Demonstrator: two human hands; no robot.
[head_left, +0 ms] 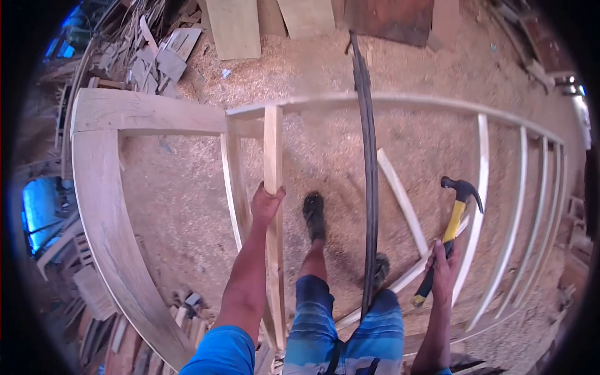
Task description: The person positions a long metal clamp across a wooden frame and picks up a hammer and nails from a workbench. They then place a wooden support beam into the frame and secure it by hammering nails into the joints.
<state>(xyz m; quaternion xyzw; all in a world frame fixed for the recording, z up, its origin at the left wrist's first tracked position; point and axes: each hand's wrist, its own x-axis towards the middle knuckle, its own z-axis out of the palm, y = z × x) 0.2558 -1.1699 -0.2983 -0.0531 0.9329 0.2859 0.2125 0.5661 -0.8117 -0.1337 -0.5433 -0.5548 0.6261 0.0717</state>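
My left hand [267, 205] is wrapped round a pale wooden slat [273, 147] that crosses the wooden frame [419, 103]. The far end of this slat meets the frame's far rail. In my right hand [445, 265] is a claw hammer [454, 219] with a black head and a yellow and black handle, gripped low on the handle with the head up. Left of the held slat runs another crosspiece [232, 181]. Several more crosspieces [519, 181] span the frame at the right.
A wide board corner [100, 175] forms the frame's left end. A long dark strip [369, 156] lies across the middle, beside a loose pale stick [400, 194]. My foot [314, 215] stands inside the frame on sawdust. Scrap wood [162, 59] is heaped at the far left.
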